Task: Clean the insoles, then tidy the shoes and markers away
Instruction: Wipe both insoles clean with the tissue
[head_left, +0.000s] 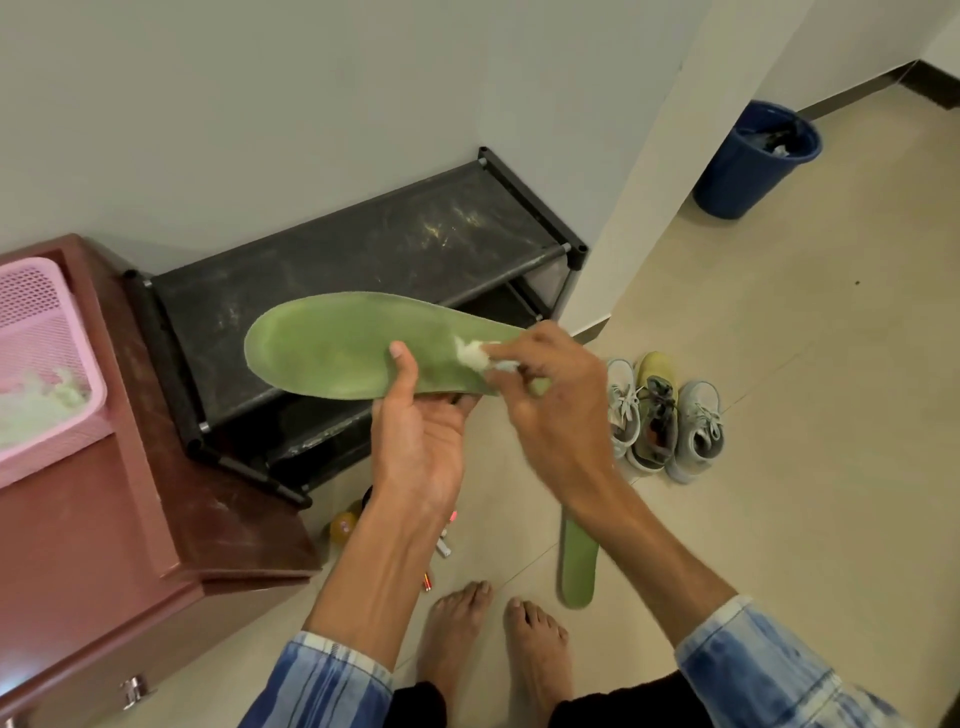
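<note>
My left hand (423, 436) grips a green insole (332, 345) from below, thumb on its top face, holding it flat over the shoe rack. My right hand (550, 400) pinches a small white wad (475, 356) and presses it on the insole's heel end. A second green insole (576, 564) lies on the floor by my feet. Three shoes (662, 418), two grey and one yellow-green, stand side by side on the floor to the right. Several markers (441, 545) lie on the floor under my left forearm, partly hidden.
A black two-tier shoe rack (363, 244) stands against the wall. A brown cabinet (104, 509) at the left carries a pink basket (36, 358). A blue bin (753, 166) stands at the back right. A yellow bottle (344, 527) lies by the cabinet.
</note>
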